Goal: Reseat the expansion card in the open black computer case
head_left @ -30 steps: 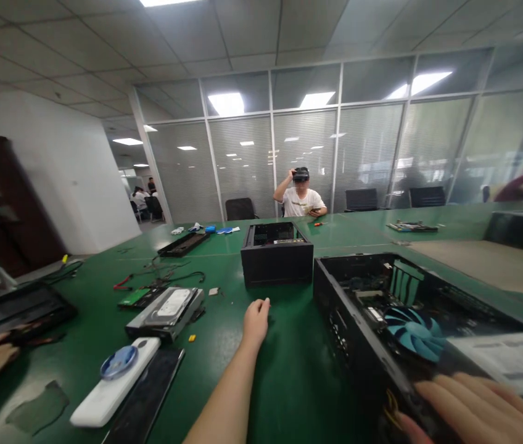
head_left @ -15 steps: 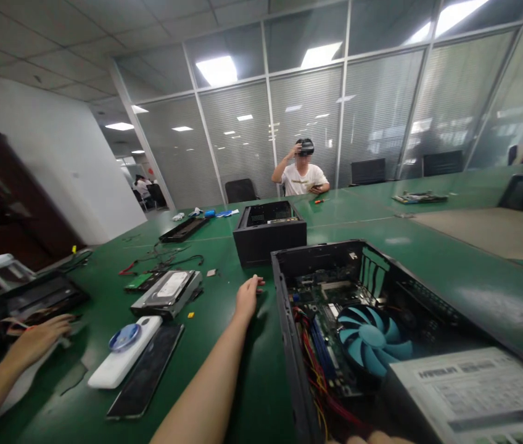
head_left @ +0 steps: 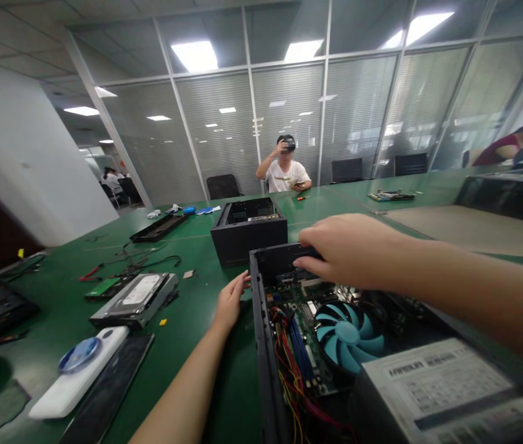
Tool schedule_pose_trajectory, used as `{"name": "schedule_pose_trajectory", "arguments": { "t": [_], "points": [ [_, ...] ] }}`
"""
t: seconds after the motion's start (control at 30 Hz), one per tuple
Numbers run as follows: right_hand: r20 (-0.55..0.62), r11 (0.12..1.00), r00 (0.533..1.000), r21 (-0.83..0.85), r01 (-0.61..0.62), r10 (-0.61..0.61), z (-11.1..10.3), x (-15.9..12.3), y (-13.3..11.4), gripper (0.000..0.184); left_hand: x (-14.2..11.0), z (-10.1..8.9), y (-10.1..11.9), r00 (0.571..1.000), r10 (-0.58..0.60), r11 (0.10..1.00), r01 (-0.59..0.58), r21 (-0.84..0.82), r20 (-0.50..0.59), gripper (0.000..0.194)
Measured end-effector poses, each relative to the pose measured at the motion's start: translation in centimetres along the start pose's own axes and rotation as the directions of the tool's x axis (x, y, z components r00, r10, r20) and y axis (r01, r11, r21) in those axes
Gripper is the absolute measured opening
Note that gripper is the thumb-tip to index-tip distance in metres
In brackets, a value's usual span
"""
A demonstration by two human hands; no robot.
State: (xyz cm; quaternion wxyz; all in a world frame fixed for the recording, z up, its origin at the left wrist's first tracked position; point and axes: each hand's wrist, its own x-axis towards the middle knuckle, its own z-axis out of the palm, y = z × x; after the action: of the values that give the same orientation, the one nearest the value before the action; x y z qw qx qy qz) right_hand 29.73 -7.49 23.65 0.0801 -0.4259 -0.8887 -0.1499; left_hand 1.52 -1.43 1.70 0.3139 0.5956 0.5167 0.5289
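A boxy silver metal hard drive [head_left: 145,291] lies on the glossy green surface [head_left: 173,354], left of the loose, unfilled left grip [head_left: 230,303]; just right of that grip lies an open black metal computer case [head_left: 264,345], its far rim under the bent right grip [head_left: 342,250], whether clasped I cannot tell.

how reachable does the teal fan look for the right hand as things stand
Probably yes. The teal fan sits uncovered inside the open-topped computer case, and the right hand is close by, at the far rim. Nothing visible blocks it from above.
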Motion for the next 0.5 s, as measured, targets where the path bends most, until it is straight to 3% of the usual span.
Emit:
{"name": "schedule_pose_trajectory", "arguments": {
  "t": [0.13, 0.27, 0.37, 0.5],
  "points": [
    [0.21, 0.985, 0.976, -0.145, 0.089, -0.057, 5.3, 5.8, 1.6, 0.03, 0.0, 0.1, 0.1, 0.997, 0.024, 0.999, -0.023, -0.025, 0.067, 0.06],
    [0.145, 0.992, 0.989, -0.121, 0.034, -0.016, 11.2, 7.3, 1.6, 0.031, 0.1, 0.2, -0.2, 0.992, 0.025, 0.999, -0.022, -0.031, 0.125, 0.064],
    [0.147, 0.992, 0.989, -0.124, -0.008, 0.026, 12.9, 7.5, 1.5, 0.032, 0.2, 0.3, -0.1, 0.991, 0.003, 1.0, 0.001, -0.028, 0.137, 0.065],
    [0.282, 0.991, 0.953, -0.107, -0.084, 0.111, 12.8, 7.9, 2.1, 0.038, 0.3, 0.3, 0.3, 0.988, -0.022, 0.999, 0.028, -0.037, 0.152, 0.06]
  ]
}}
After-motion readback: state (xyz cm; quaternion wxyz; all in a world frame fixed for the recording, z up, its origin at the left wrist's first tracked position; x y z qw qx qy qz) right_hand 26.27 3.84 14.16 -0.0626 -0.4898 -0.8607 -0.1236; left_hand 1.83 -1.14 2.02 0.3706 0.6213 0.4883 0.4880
